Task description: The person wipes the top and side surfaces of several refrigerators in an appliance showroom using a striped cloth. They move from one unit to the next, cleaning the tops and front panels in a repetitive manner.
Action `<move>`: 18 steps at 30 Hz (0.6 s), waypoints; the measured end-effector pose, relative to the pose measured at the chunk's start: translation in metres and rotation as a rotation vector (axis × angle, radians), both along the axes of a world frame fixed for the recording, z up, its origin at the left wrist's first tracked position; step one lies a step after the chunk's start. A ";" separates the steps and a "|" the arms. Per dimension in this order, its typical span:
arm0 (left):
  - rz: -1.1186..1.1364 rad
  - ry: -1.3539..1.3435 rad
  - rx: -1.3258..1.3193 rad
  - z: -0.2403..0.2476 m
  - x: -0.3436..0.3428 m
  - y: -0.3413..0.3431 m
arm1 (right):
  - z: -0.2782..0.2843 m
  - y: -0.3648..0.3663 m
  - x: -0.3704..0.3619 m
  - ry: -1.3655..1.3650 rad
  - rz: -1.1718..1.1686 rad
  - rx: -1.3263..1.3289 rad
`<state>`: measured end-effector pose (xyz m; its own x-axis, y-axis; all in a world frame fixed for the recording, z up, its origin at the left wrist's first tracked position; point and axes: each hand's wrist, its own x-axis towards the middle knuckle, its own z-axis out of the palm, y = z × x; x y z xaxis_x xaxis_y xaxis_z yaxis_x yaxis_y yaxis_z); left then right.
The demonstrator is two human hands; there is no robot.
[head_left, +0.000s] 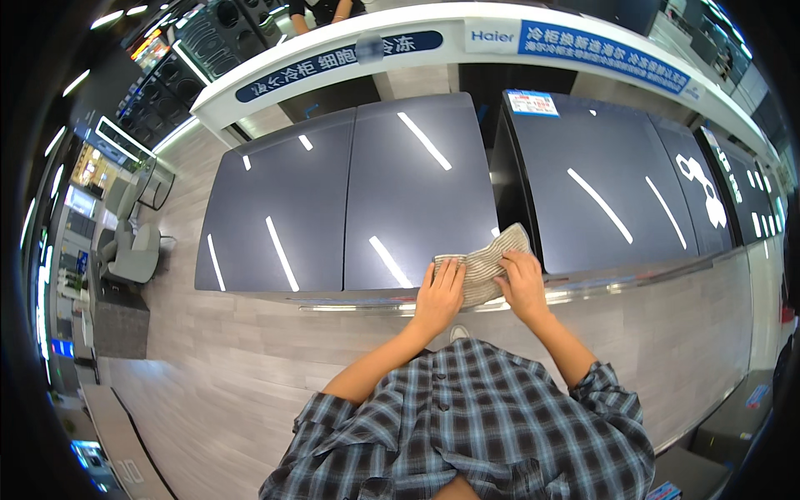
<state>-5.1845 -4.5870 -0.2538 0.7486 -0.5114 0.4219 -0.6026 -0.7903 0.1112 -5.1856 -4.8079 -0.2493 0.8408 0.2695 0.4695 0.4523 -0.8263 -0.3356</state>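
A beige cloth with dark stripes (pixel 482 273) is stretched between my two hands at the near right corner of a glossy dark grey chest freezer (pixel 417 200). My left hand (pixel 439 296) grips the cloth's left end, fingers over its edge. On the other end, my right hand (pixel 523 287) pinches the cloth between thumb and fingers, beside the gap between two freezers. Part of the cloth hangs below the lid's front edge. Whether the cloth presses on the lid, I cannot tell.
To the right stands a second dark freezer (pixel 600 192) with a price card (pixel 532 103) on its lid. A white sign barrier (pixel 333 71) runs behind both. Grey chairs (pixel 133 254) are at the left, on the wood floor (pixel 200 358). Another person (pixel 327 10) is at the far top.
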 end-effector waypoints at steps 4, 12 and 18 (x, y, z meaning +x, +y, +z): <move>0.189 0.071 -0.037 0.005 -0.005 0.001 | -0.014 0.019 0.002 0.090 -0.056 -0.139; 0.377 0.175 -0.109 0.022 -0.004 0.011 | 0.009 0.042 0.018 0.154 0.056 -0.127; 0.422 0.164 -0.092 0.017 0.021 0.045 | 0.012 0.071 0.029 0.097 0.117 -0.155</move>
